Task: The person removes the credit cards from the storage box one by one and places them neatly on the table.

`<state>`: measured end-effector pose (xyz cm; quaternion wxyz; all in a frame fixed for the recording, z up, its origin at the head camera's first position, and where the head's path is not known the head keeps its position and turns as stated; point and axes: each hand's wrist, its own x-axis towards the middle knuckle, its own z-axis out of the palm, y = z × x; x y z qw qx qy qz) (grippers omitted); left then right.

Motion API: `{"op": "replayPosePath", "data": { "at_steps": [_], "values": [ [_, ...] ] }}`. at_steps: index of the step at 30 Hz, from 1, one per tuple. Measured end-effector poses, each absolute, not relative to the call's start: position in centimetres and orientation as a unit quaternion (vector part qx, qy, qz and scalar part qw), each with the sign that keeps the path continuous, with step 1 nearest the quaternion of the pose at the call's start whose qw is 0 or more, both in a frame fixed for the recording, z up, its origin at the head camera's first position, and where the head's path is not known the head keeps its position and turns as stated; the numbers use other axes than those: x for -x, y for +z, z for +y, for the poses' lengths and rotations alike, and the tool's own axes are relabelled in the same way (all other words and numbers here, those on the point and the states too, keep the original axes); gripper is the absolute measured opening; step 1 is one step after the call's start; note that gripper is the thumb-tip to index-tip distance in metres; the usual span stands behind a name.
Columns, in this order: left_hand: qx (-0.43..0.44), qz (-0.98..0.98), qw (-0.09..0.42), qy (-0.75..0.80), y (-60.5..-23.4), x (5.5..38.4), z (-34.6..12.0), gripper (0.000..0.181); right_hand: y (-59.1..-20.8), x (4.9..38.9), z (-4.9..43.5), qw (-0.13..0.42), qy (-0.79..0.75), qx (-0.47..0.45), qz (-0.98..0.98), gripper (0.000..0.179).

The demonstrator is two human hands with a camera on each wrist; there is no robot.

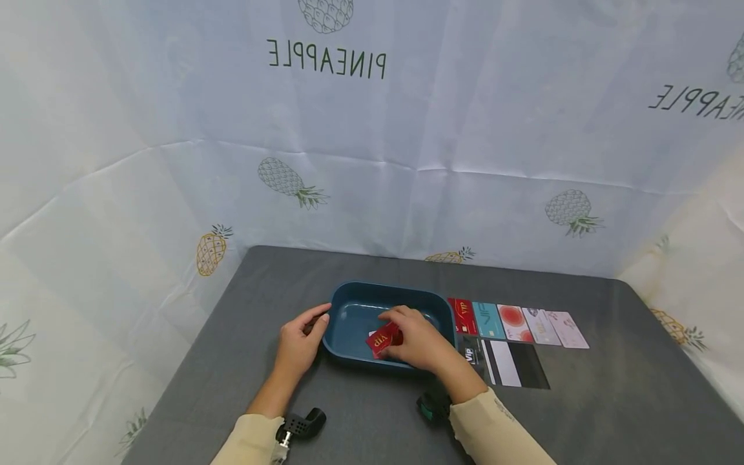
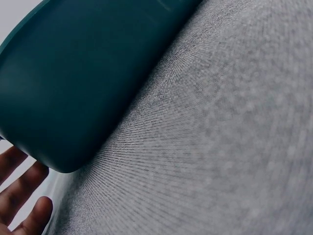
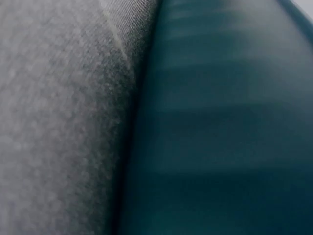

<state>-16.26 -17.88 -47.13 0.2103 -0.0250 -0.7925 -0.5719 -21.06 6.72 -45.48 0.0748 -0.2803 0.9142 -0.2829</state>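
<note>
A dark teal rectangular tray [image 1: 349, 357] stands on the grey table. Inside it, my right hand [image 1: 421, 342] pinches a red VIP card [image 1: 381, 339] between thumb and fingers. A sliver of white shows at the card's upper left edge. My left hand [image 1: 298, 347] is at the tray's left end, fingers loosely bent, fingertips right at the rim. The left wrist view shows those fingers [image 2: 24, 188] beside the rounded corner of the tray. The right wrist view has only the tray's outer wall [image 3: 220, 127] and the table; the right hand is out of that view.
Right of the tray lies a row of cards: another red card [image 1: 463, 316], a teal card [image 1: 489, 321], a white card with red circles [image 1: 515, 323], a pale card [image 1: 541, 326] and a pink card [image 1: 567, 329]. Dark cards [image 1: 529, 366] lie below them, partly behind the right arm.
</note>
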Motion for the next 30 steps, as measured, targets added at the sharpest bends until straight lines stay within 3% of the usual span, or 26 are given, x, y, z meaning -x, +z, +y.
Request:
{"op": "replayPosePath", "data": {
  "at_steps": [8,23,30],
  "values": [
    [0.019,-0.794,0.209,-0.571,-47.02,16.21,-17.78,0.023,-45.69,21.48,6.58,0.125,-0.244,0.268,0.924,0.066],
    [0.027,-0.791,0.214,-0.572,-47.32,16.43,-17.97,0.023,-45.51,21.82,6.27,0.11,-0.236,0.194,0.946,0.057],
    [0.025,-0.792,0.211,-0.572,-47.15,16.35,-17.91,0.023,-45.3,21.71,6.26,0.093,-0.271,0.183,0.94,0.04]
  ]
}}
